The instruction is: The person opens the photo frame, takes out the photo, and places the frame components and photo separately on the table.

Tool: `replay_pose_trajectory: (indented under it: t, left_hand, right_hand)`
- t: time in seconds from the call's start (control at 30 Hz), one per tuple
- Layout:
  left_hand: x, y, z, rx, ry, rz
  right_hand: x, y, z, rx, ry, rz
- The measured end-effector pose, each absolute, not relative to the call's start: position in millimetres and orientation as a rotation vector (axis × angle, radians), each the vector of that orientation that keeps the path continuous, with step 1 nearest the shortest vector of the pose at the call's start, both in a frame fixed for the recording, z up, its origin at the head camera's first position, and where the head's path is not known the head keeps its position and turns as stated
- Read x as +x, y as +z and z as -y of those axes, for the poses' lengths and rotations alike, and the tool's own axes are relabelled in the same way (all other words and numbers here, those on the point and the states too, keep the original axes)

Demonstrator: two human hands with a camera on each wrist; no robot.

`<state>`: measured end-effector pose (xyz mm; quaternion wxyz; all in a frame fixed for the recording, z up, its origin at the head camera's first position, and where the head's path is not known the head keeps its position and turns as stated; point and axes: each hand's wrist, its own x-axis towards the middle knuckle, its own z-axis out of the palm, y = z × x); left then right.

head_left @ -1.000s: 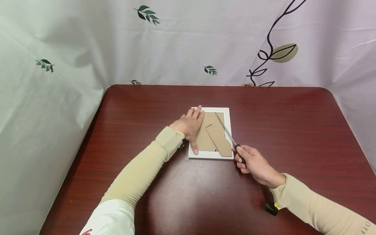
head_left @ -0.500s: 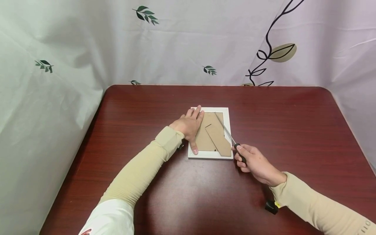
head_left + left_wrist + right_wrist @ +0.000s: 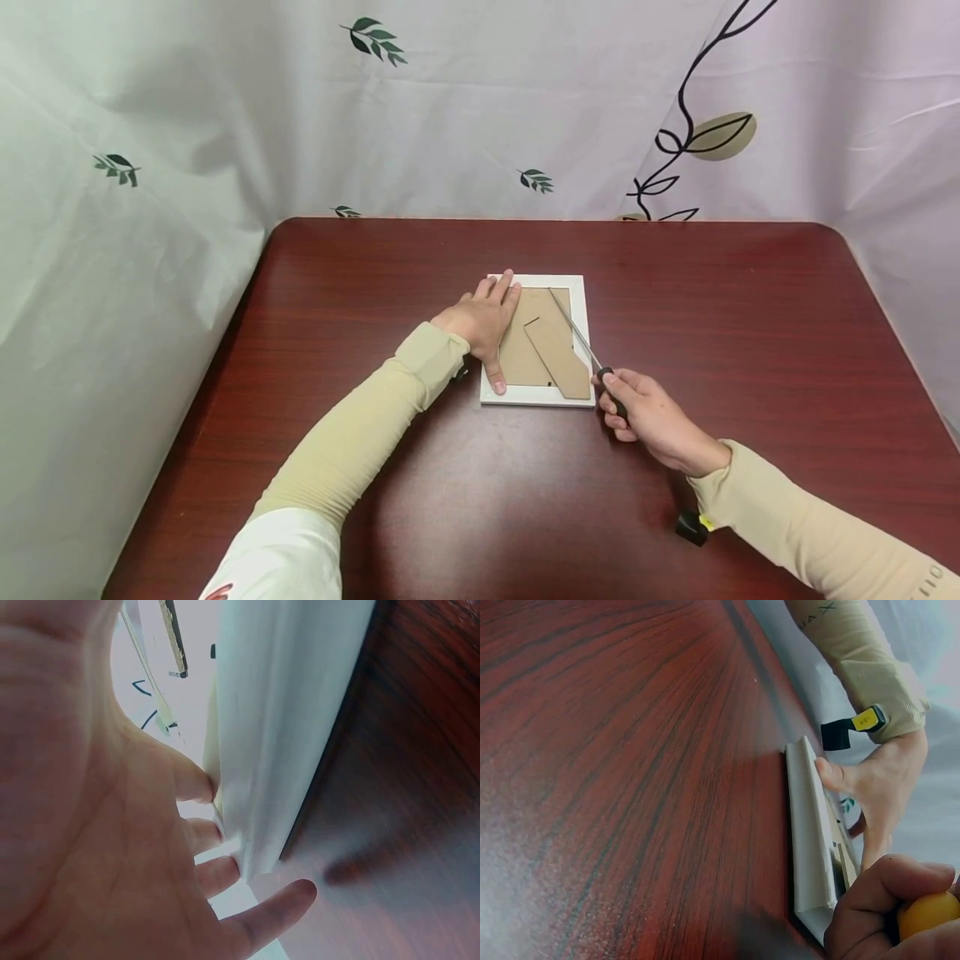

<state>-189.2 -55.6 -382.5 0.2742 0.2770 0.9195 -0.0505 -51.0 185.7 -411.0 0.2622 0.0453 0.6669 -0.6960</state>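
Note:
A white picture frame [image 3: 536, 397] lies face down on the table, its brown backing panel [image 3: 534, 303] and angled stand [image 3: 567, 371] showing. My left hand [image 3: 480, 325] is spread over the frame's left side, thumb on the near border. In the left wrist view its fingers [image 3: 217, 876] reach along the white side. My right hand [image 3: 656, 425] grips a screwdriver [image 3: 577, 332] by its dark handle. The shaft slants across the frame, and its tip is at the panel's far edge. A yellow handle end [image 3: 928, 915] shows in the fist in the right wrist view.
The dark red wooden table [image 3: 750, 350] has rounded far corners. A pale curtain [image 3: 450, 117] with leaf prints hangs behind it and along the sides. A black wrist camera [image 3: 692, 528] hangs below the right cuff.

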Motion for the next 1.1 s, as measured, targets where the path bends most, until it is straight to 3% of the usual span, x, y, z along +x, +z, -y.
replay_pose_trajectory:
  t: [0.63,0.87,1.1]
  left_hand:
    - [-188.9,-385.4,60.5,0.768,-0.069,-2.470]
    - [-177.1,-385.7,69.7,0.866,0.033,-2.473]
    - [-130.4,-373.3,72.9,0.922,0.068,-2.494]
  right_hand:
    - [-57.5,-410.1,-193.6,0.149,-1.830,-2.009]
    - [-83.7,-388.8,-213.7,-0.140,-1.296,-2.656]
    - [-119.9,-373.3,-217.3,-0.392,-0.873,-2.912]
